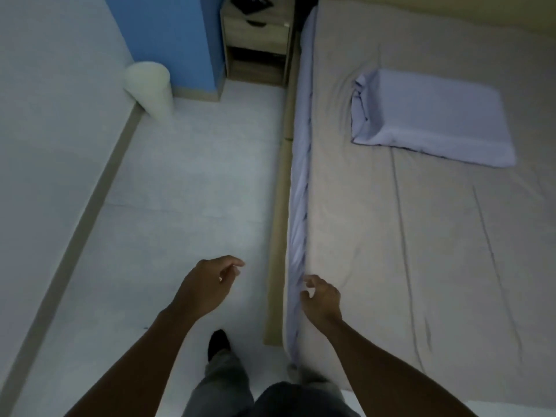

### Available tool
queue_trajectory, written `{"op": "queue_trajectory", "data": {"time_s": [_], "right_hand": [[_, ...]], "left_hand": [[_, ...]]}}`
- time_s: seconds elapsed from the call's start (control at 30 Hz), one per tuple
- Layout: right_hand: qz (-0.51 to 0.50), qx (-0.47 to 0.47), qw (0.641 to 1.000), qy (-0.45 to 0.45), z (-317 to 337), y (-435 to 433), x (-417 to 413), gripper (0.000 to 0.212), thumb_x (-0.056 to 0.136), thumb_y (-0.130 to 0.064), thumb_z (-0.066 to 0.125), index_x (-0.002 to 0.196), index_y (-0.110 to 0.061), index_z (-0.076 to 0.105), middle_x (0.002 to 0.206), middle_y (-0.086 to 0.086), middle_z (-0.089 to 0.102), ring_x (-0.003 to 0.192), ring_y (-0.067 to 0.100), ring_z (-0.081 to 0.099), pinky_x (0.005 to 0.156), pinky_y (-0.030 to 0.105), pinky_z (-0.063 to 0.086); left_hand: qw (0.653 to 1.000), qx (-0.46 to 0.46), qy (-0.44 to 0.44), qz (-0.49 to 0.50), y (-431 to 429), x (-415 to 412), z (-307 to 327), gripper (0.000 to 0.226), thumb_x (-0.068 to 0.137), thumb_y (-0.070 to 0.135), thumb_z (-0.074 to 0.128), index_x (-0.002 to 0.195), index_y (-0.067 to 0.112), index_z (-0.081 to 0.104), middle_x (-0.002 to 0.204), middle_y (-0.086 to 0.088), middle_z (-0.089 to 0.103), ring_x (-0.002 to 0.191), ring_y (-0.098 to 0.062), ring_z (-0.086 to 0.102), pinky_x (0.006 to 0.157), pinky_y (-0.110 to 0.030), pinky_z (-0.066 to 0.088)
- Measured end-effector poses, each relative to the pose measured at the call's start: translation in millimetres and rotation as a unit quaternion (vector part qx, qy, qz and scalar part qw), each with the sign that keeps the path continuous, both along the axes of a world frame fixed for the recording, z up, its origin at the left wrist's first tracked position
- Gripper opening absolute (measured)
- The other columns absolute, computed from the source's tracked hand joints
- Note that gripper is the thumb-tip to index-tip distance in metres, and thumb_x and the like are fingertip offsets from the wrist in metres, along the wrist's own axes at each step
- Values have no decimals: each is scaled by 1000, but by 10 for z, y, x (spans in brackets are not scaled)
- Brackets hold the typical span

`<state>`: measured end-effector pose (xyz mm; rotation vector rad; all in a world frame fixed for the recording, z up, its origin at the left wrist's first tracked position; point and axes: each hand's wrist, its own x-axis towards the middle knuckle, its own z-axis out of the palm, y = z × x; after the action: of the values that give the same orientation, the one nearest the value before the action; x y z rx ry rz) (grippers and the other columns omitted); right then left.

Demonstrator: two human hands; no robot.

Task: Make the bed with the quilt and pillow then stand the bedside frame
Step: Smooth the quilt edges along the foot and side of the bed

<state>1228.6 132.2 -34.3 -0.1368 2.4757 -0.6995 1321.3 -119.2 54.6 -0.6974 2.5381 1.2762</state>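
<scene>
A beige quilt (421, 236) lies spread flat over the bed on the right. On it near the head end rests a pale lavender pillow (433, 118). A lavender sheet (299, 206) hangs along the bed's left side. My right hand (320, 299) hovers at the quilt's left edge with fingers loosely curled, holding nothing. My left hand (207, 284) hangs over the floor, fingers relaxed and empty. A dark flat frame (249, 3) lies on top of the bedside table (255, 34) at the far end.
White tiled floor (180, 206) runs between the bed and a white wall on the left. A white cylindrical bin (150, 85) stands by a blue wall panel (171, 40). My leg and dark shoe (218, 344) are below.
</scene>
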Motion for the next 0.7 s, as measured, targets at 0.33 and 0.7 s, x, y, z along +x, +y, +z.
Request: {"op": "queue_trajectory", "data": {"time_s": [0.33,0.7], "right_hand": [[-16,-181,983,33,254,-1558,-747,34,91,3,55,111,-18,72,103,-4,69,93,6,63,90,12,50],[-141,-198,968,69,115,-2263,-2513,28,88,-17,57,89,-42,69,91,-6,74,83,15,69,82,32,58]], "left_hand": [[992,-87,28,-82,-1408,-1024,117,23,98,27,52,116,32,65,105,8,74,92,-10,69,84,-35,58],[972,-143,4,-184,-2211,-3220,193,26,99,35,48,120,37,62,108,4,71,92,-13,68,78,-25,53]]}}
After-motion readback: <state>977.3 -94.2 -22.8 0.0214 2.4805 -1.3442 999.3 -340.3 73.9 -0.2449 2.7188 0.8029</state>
